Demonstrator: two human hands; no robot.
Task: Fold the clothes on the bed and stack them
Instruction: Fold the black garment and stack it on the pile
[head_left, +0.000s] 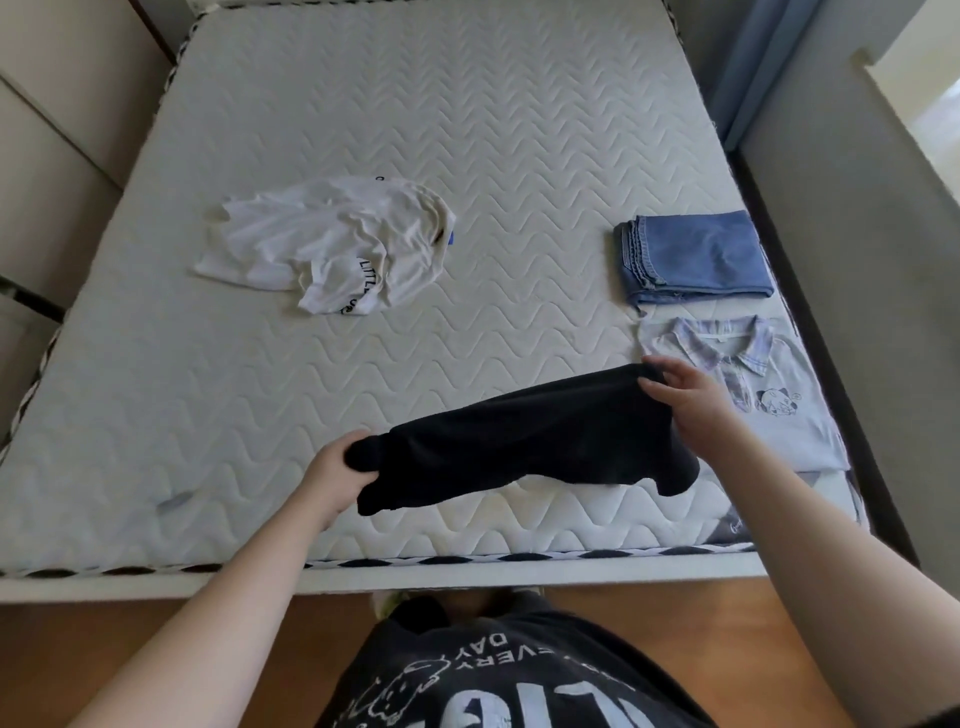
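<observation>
A black garment (524, 441) hangs stretched between my two hands just above the near part of the mattress (467, 130). My left hand (337, 467) grips its bunched left end. My right hand (685, 400) pinches its upper right corner. A crumpled white T-shirt (332, 244) with black lettering lies unfolded in the middle left of the bed. Folded blue jeans (696, 260) sit near the right edge, and a folded pale plaid collared shirt (753, 384) with a cartoon print lies just in front of them, partly behind my right hand.
The mattress's near edge (467, 558) runs along a wooden floor (156, 639). Pale cabinet fronts (47, 156) stand to the left, a grey wall (857, 260) and a blue curtain (748, 67) to the right.
</observation>
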